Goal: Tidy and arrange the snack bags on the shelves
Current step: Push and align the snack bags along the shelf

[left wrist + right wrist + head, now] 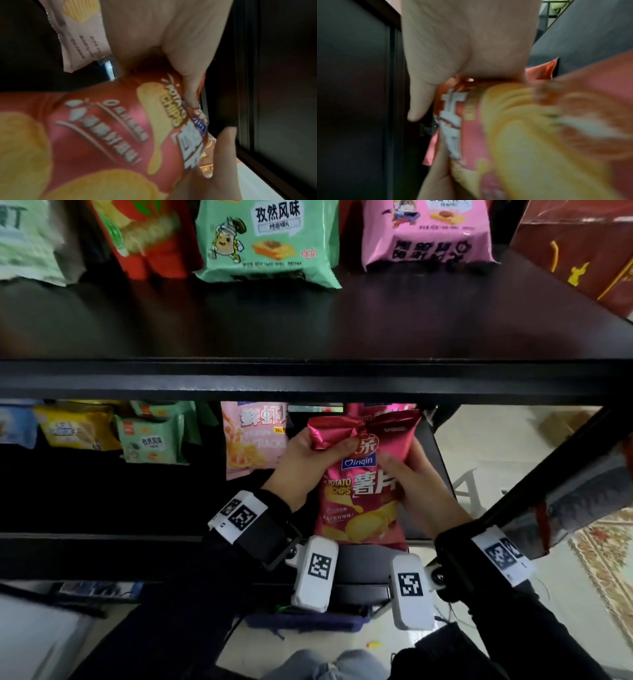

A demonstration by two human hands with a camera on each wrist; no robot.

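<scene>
At about five o'clock in the head view, under the front edge of the upper shelf [308, 378], both hands hold one red potato-chip bag [363, 491] upright at the mouth of the lower shelf [102, 501]. The left hand [305, 460] pinches the bag's crumpled top left corner, thumb on the front and fingers curled behind it. The right hand [416, 484] grips the bag's right edge at mid-height, thumb laid across the printed front; the right wrist view is blurred, so how the fingers sit behind the bag is probably a wrap, though that cannot be confirmed. In the left wrist view the bag [106, 135] fills the lower half, with the left thumb [190, 86] pressed on its lettering.

At nine o'clock from the held bag, just beside the left hand, a pale pink shrimp-cracker bag [255, 436] stands on the lower shelf. Farther toward nine o'clock stand a small green bag [150, 440] and a yellow bag [75, 426]. Behind the held bag, at twelve o'clock, the top of another dark red bag [397, 419] shows.

On the upper shelf, at twelve o'clock, stand a mint-green bag [267, 241] and, to its right, a pink bag [428, 234], with a red bag [144, 234] at eleven o'clock.
</scene>
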